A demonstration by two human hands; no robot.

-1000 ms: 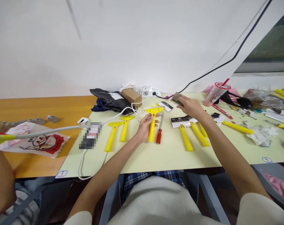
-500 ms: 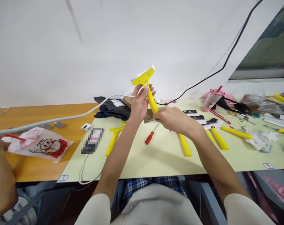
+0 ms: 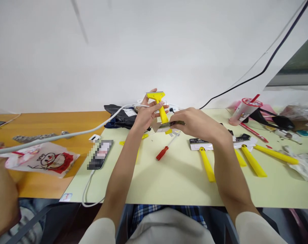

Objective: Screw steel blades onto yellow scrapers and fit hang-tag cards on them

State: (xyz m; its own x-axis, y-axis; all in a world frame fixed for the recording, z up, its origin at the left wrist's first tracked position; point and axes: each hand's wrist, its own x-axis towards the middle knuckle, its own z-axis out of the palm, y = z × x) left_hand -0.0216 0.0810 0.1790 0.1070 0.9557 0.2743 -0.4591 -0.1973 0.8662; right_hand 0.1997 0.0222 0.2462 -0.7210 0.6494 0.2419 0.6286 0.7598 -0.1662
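Note:
In front of me my left hand (image 3: 147,116) grips a yellow scraper (image 3: 163,114) by the upper handle, its wide head up. My right hand (image 3: 194,122) pinches a folded card sleeve (image 3: 161,127), printed dark on its upper face, which surrounds the lower handle. The handle's end shows just below the sleeve. On the table beneath lies a screwdriver (image 3: 162,153) with a red handle. Another yellow scraper (image 3: 144,136) is mostly hidden behind my left forearm. To the right, several yellow scrapers (image 3: 207,165) lie with black-and-white cards over their heads.
A phone (image 3: 103,154) on a white cable lies left. A grey cable (image 3: 80,130) crosses in front of the left side. Another person's arm (image 3: 4,189) is beside a drink bag (image 3: 51,159). At right stand a drink cup (image 3: 245,110) and crumpled wrapping (image 3: 302,162).
The scraper has come down and its head has levelled. The sleeve now sits lower on the handle, whose end pokes out below. The view has shifted slightly.

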